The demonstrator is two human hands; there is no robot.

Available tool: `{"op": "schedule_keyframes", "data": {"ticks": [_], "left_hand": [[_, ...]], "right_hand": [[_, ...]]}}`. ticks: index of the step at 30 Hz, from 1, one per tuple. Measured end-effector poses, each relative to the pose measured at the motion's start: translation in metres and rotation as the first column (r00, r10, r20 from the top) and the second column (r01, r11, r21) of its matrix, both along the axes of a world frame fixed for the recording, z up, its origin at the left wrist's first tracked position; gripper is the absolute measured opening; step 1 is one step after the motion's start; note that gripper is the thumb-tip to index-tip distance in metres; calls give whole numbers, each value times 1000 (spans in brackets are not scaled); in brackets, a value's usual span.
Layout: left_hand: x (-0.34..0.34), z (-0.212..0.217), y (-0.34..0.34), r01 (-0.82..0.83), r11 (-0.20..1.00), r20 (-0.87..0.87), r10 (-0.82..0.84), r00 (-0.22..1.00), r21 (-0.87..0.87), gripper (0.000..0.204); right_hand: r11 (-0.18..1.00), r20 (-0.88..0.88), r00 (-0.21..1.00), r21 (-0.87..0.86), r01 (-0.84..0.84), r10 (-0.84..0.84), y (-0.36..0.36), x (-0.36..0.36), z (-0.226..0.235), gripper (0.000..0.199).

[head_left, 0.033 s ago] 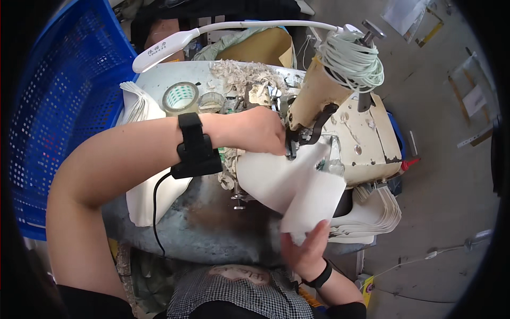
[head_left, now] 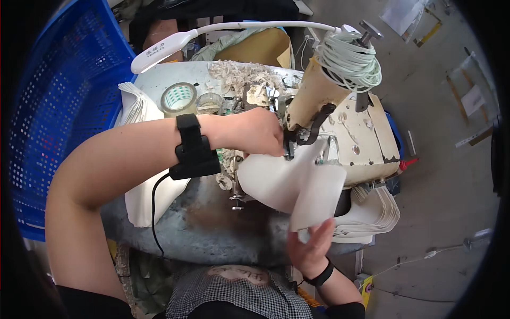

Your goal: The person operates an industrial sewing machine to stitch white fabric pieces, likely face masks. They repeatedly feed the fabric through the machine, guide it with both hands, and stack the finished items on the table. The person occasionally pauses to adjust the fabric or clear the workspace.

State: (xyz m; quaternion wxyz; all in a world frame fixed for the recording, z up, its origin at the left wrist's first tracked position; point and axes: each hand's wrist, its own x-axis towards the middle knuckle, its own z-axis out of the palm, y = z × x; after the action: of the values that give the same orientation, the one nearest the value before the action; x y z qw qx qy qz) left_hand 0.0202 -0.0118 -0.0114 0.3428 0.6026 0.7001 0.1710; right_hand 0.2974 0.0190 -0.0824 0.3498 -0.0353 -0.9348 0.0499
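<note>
A curved, flexible white sheet (head_left: 276, 178) lies under the head of a worn cream-coloured machine (head_left: 313, 101), its near part bending up toward me. My left hand (head_left: 260, 132) is closed at the sheet's far left edge, right beside the dark metal foot; its fingertips are mostly hidden. Lower down, my right hand (head_left: 311, 249) has the sheet's near end at its fingers, the thumb side raised. Dark bands circle both wrists, and a small black box with a cable sits on the left one.
White stacked pieces (head_left: 143, 199) lie left of my forearm, with another stack (head_left: 372, 215) on the right. A tape roll (head_left: 179, 98), scraps (head_left: 244, 74) and a white lamp (head_left: 164, 51) are beyond. A blue crate (head_left: 69, 101) stands left. Coiled cord (head_left: 348, 61) hangs on the machine.
My right hand has shifted slightly right, its fingers looser around the sheet's near end, which has swung a little right. The left hand stays almost in place.
</note>
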Motion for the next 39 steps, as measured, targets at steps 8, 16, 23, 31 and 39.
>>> {"op": "schedule_keyframes", "data": {"ticks": [8, 16, 23, 31, 39], "left_hand": [[14, 16, 0, -156, 958, 249, 217, 944, -242, 27], [59, 27, -24, 64, 871, 197, 39, 980, -486, 52], [91, 15, -58, -194, 958, 754, 287, 591, -213, 34], [50, -10, -84, -373, 894, 583, 445, 680, -248, 28], [35, -7, -82, -432, 878, 537, 472, 699, -207, 26]], "right_hand": [[925, -254, 932, 216, 314, -257, 45, -19, 47, 37], [912, -278, 921, 230, 338, -272, 82, -2, 83, 30], [971, 1, 971, 1, 237, -237, 2, 55, 117, 23], [923, 11, 996, -378, -75, 85, -41, 43, 24, 31], [850, 84, 996, -521, 73, -34, -48, 11, 40, 16]]}}
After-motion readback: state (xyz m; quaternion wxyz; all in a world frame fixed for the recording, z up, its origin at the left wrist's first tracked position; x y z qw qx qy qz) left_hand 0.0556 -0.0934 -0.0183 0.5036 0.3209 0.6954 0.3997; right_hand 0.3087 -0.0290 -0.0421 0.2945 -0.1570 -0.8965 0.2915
